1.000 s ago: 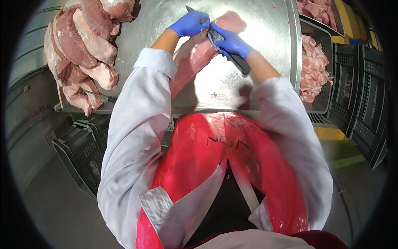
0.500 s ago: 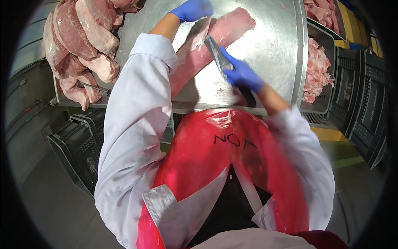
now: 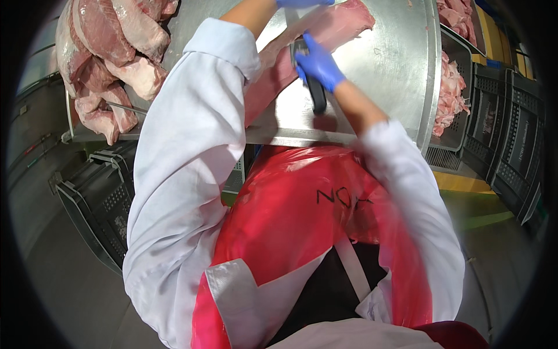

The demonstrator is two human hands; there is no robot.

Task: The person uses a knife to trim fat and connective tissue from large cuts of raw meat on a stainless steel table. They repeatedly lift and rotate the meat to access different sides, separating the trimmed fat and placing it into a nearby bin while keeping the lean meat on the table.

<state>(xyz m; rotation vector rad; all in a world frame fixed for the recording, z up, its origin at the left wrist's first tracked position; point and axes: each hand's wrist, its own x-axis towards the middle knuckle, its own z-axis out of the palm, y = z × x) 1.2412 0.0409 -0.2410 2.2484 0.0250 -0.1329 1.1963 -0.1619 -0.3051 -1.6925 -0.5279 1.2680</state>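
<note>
A long, pale pink piece of meat lies slantwise on the steel table, from near the front edge to the upper right. My right hand, in a blue glove, is closed round a knife at the meat's right side. Its black handle points toward me, and its blade reaches forward over the meat, blurred. My left hand, also gloved in blue, is at the meat's far part. The picture's top edge cuts it off, so its fingers and anything in them are hidden.
Large cuts of meat are heaped at the table's left, with a thin metal rod beside them. A grey crate of meat trimmings stands at the right, near dark crates. Another dark crate sits below left.
My right hand has moved up and left to the meat, and the knife has turned so its blade points forward. My left hand has moved away from me, partly out of the picture.
</note>
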